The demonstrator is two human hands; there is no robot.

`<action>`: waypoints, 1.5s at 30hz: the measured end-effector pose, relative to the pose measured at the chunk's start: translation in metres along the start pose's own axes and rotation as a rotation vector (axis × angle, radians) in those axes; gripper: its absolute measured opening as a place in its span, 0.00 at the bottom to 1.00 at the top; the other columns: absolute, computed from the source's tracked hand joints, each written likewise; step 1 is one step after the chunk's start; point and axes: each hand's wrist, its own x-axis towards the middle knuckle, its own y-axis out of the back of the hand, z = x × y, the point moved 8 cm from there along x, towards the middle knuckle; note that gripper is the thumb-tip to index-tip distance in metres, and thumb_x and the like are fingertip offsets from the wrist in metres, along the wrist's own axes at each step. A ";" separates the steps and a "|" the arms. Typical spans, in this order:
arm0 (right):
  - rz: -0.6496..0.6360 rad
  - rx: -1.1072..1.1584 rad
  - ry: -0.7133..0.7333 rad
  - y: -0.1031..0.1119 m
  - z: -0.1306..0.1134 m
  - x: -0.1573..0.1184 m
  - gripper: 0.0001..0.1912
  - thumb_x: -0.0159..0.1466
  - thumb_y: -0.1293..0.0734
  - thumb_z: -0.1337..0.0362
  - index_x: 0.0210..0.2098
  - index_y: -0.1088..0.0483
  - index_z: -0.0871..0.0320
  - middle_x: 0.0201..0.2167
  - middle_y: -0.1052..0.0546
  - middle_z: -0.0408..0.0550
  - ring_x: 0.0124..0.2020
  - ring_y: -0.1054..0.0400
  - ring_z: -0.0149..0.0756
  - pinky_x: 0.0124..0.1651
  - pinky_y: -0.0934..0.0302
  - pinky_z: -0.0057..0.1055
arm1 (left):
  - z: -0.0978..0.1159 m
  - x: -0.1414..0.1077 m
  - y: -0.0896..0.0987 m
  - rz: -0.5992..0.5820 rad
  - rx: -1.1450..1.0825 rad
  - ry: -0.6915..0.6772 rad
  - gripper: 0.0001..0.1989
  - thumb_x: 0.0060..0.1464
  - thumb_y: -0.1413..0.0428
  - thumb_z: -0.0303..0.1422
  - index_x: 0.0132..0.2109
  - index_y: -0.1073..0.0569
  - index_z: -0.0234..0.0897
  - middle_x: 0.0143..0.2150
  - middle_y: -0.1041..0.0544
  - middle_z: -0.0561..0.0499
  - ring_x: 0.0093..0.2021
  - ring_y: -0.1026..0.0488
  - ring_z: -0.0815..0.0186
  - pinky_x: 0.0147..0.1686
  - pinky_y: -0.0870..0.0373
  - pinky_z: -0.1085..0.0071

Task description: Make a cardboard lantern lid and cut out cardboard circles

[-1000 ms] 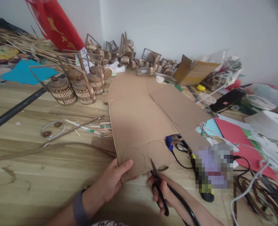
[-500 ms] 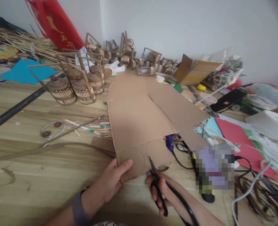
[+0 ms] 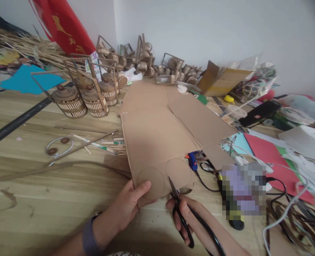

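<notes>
the left hand point(image 3: 132, 199) pinches the cardboard point(image 3: 157, 133) at its seven o'clock corner, thumb on top; the right hand point(image 3: 182, 217) grips scissors point(image 3: 174, 190) at six o'clock, blade between two drawn circles point(image 3: 179, 172). likely cutting in; next calls for steering clear of both outlines. lidded baskets point(image 3: 69, 101) stand at ten o'clock.

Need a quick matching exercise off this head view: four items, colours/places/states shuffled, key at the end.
1. Scissors
2. Cardboard sheet
3. Bag
4. Paper roll

A. White, near the view's right edge
B. Marked with two circles, gripped by the left hand's fingers
C. Red with gold characters
D. Held in the right hand

Pairs: 1-D, 2-B, 3-C, 4-A
</notes>
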 end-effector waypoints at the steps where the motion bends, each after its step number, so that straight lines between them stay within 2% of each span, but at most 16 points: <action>1: 0.007 0.002 0.011 0.000 0.001 0.000 0.39 0.62 0.47 0.30 0.41 0.32 0.62 0.25 0.31 0.43 0.19 0.38 0.27 0.22 0.40 0.26 | 0.000 0.000 0.000 0.005 -0.006 0.002 0.31 0.34 0.26 0.43 0.45 0.22 0.37 0.44 0.16 0.44 0.49 0.21 0.50 0.48 0.25 0.59; 8: 0.066 -0.045 -0.006 0.002 0.011 0.003 0.39 0.62 0.48 0.30 0.40 0.32 0.62 0.21 0.32 0.41 0.13 0.43 0.23 0.15 0.48 0.21 | -0.001 -0.001 -0.003 0.006 -0.037 0.010 0.30 0.31 0.25 0.42 0.43 0.22 0.37 0.41 0.15 0.46 0.47 0.20 0.51 0.47 0.25 0.60; 14: 0.104 -0.044 -0.049 0.002 0.013 0.000 0.39 0.62 0.48 0.29 0.41 0.33 0.61 0.18 0.34 0.37 0.12 0.45 0.22 0.14 0.51 0.19 | 0.000 -0.001 -0.004 -0.005 -0.021 0.001 0.29 0.33 0.25 0.43 0.44 0.21 0.37 0.43 0.16 0.45 0.48 0.21 0.49 0.47 0.25 0.59; 21: 0.111 -0.087 -0.113 -0.001 0.008 0.000 0.44 0.54 0.49 0.23 0.36 0.34 0.59 0.14 0.37 0.35 0.09 0.49 0.21 0.11 0.56 0.18 | -0.001 -0.001 -0.003 0.004 -0.015 0.003 0.29 0.33 0.26 0.43 0.43 0.21 0.36 0.44 0.16 0.44 0.49 0.22 0.49 0.49 0.26 0.59; 26: 0.108 -0.062 -0.120 -0.003 0.011 -0.001 0.43 0.55 0.48 0.24 0.39 0.33 0.59 0.14 0.37 0.34 0.09 0.50 0.21 0.11 0.57 0.18 | -0.001 0.001 -0.002 -0.027 -0.030 0.007 0.28 0.35 0.27 0.41 0.45 0.21 0.35 0.46 0.17 0.42 0.53 0.24 0.46 0.54 0.30 0.56; 31: 0.109 -0.093 -0.125 -0.005 0.011 -0.001 0.45 0.53 0.48 0.23 0.37 0.33 0.61 0.14 0.38 0.34 0.09 0.50 0.20 0.11 0.56 0.18 | 0.009 0.001 -0.007 -0.092 -0.067 -0.004 0.24 0.44 0.31 0.40 0.47 0.21 0.33 0.48 0.18 0.41 0.57 0.27 0.48 0.59 0.35 0.56; 35: 0.098 -0.081 -0.116 -0.009 0.010 0.001 0.45 0.52 0.49 0.22 0.37 0.34 0.60 0.15 0.37 0.35 0.09 0.50 0.20 0.12 0.55 0.19 | 0.012 0.002 -0.009 -0.107 0.001 -0.036 0.24 0.46 0.31 0.39 0.49 0.22 0.32 0.47 0.17 0.41 0.55 0.25 0.48 0.58 0.34 0.56; 41: 0.123 0.007 -0.116 -0.007 0.004 0.000 0.50 0.48 0.47 0.20 0.40 0.32 0.62 0.16 0.34 0.37 0.11 0.47 0.22 0.14 0.51 0.22 | 0.016 0.004 -0.004 -0.066 0.140 -0.097 0.30 0.41 0.29 0.41 0.51 0.23 0.34 0.46 0.17 0.41 0.52 0.25 0.46 0.54 0.33 0.55; 45: 0.083 0.054 -0.113 -0.009 -0.001 0.004 0.48 0.48 0.45 0.21 0.38 0.32 0.61 0.15 0.34 0.36 0.09 0.47 0.21 0.13 0.52 0.21 | 0.020 0.004 -0.003 -0.077 0.166 -0.121 0.27 0.42 0.30 0.41 0.49 0.22 0.34 0.46 0.17 0.42 0.51 0.24 0.47 0.52 0.32 0.56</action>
